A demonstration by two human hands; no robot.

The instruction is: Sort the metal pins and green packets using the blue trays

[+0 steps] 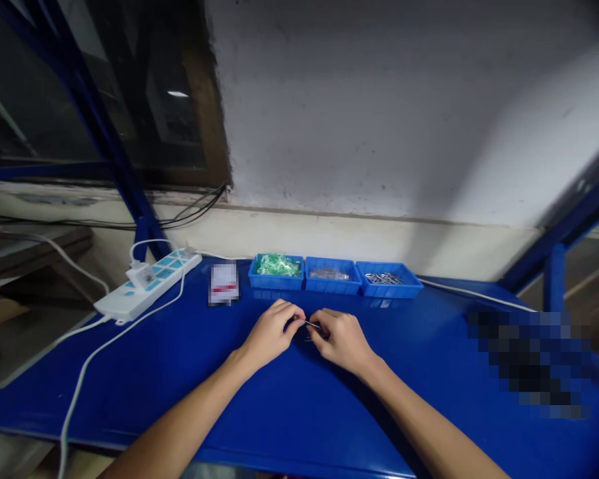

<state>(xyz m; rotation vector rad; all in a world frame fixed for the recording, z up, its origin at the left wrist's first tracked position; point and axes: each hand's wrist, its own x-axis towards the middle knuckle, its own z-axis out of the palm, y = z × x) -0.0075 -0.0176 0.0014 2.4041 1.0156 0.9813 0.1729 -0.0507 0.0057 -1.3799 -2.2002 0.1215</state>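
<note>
Just above the blue table [299, 406], my left hand [278, 330] and my right hand [343, 338] meet at the fingertips. Between them runs a thin, dark metallic rod [312, 324], too small to name more exactly. My left thumb and forefinger pinch its left end, while the right fingers close around the other end and partly hide it. Several thin light lines show on the table beneath, and I cannot tell whether they are parts or reflections. Beyond the hands stand three blue bins: one with green plastic pieces [278, 265], one with small pale parts [329, 273], one with slim metal pieces [383, 279].
A white power strip [147, 286] with a plugged-in adapter [140, 274] lies at the left, its white cord [82, 376] trailing over the table edge. A white packet [223, 283] is near the bins. A blurred dark object [529, 362] lies right. Blue frame posts flank the table.
</note>
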